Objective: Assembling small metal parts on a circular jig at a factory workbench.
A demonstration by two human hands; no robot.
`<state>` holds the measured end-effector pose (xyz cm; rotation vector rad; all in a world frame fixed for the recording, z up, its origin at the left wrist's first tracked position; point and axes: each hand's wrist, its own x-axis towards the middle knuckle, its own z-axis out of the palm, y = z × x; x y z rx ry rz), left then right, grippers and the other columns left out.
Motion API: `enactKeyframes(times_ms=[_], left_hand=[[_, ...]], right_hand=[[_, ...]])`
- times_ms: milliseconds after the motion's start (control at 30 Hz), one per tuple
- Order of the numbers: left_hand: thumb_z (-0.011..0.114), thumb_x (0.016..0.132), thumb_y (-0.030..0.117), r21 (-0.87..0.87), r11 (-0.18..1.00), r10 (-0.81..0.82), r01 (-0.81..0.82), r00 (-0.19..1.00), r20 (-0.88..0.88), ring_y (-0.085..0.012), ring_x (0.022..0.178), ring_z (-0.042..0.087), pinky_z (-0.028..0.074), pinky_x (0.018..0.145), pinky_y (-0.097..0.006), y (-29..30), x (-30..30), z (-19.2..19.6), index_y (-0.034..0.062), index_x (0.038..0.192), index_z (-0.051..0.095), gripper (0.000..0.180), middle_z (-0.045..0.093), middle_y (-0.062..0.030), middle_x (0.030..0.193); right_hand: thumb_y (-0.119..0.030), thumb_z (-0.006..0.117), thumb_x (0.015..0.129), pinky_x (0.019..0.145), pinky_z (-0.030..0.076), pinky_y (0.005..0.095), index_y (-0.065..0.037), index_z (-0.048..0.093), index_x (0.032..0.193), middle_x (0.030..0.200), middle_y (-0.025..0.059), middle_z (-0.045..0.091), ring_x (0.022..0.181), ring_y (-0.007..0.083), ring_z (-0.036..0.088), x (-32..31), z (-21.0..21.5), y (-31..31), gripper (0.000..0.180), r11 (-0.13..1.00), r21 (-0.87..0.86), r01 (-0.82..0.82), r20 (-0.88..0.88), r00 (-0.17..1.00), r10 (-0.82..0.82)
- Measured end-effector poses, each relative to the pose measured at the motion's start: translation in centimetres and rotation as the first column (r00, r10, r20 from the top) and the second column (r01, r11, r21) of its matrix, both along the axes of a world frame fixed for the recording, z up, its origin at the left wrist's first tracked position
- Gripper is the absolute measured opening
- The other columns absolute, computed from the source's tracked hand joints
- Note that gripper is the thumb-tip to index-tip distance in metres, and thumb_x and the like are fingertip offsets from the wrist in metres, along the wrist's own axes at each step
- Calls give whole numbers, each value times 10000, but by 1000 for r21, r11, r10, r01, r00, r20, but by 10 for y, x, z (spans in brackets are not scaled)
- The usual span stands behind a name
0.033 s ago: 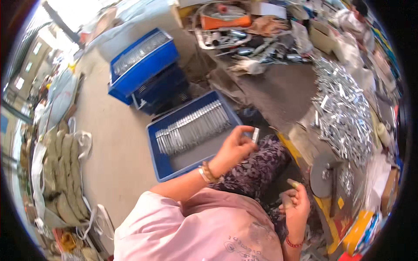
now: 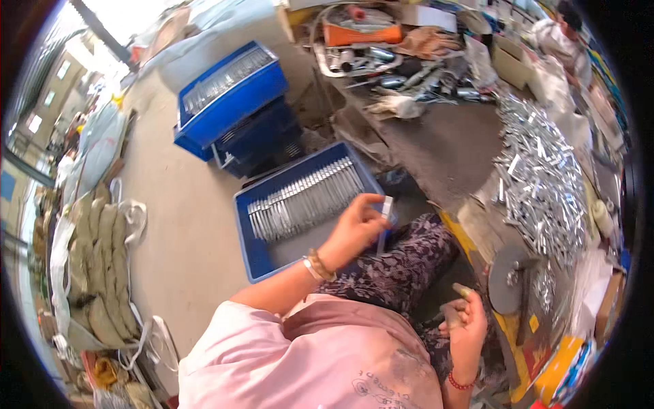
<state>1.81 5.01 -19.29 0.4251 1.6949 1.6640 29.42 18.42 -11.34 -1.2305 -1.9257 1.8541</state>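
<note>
Between the thumb and fingers of my left hand (image 2: 354, 230) is a small silver metal piece (image 2: 387, 207). That hand hovers over the near right edge of a blue plastic bin (image 2: 246, 253). Inside the bin, slim silver metal parts (image 2: 306, 196) stand side by side in a long row; bare bottom shows in front of them. My right hand (image 2: 464, 319) is held beside my right thigh, near the bench edge. Its fingers are loosely bent, with thumb and forefinger apart and covers on their tips. I see nothing held in it.
Stacked blue bins (image 2: 235, 102), the top one filled with similar parts, stand beyond. On the bench at right lie a heap of shiny metal pieces (image 2: 541, 180) and a grey disc (image 2: 507, 278). Tools (image 2: 409, 82) clutter its far end. A sack (image 2: 99, 266) stands at left; a person (image 2: 562, 41) sits far right.
My left hand has moved a little left toward the blue bin, carrying the metal piece. The view has shifted slightly. My right hand stays in nearly the same place.
</note>
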Motion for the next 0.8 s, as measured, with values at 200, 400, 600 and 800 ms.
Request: enactKeyframes(times_ms=[200,400,600,800], left_hand=[[768,870,66,-343,819,418,-459,888,-192,-121,744,641,528,633,-284,-155,-125,-86,25,1346,601,506,728,-64,958],[807,811,39,-603,622,427,-500,862,-274,-149,651,675,543,550,-320,-224,-189,-136,18,1250,679,457,737,-88,867],[753,847,27,-676,551,443,-490,858,-261,-204,650,707,555,550,-348,-228,-200,-153,-1,1226,703,383,762,-128,899],[731,946,81,-766,437,239,-472,882,-407,-199,657,708,540,544,-337,-217,-182,-130,-11,1254,699,324,756,-144,866]], right_hand=[[-14,624,1019,556,498,195,-1,599,1386,988,35,638,659,46,603,-3,-21,11,368,998,-18,-68,36,997,69],[-14,603,1027,560,502,197,7,624,1355,996,42,646,656,50,614,-8,-29,13,330,995,-11,-98,60,993,99],[-33,599,1033,568,513,206,18,628,1344,993,42,647,655,56,617,-13,-20,11,316,995,-39,-94,80,992,97],[-50,606,1037,571,511,205,16,637,1331,974,37,649,667,54,616,-10,-26,11,302,994,-26,-105,69,992,106]])
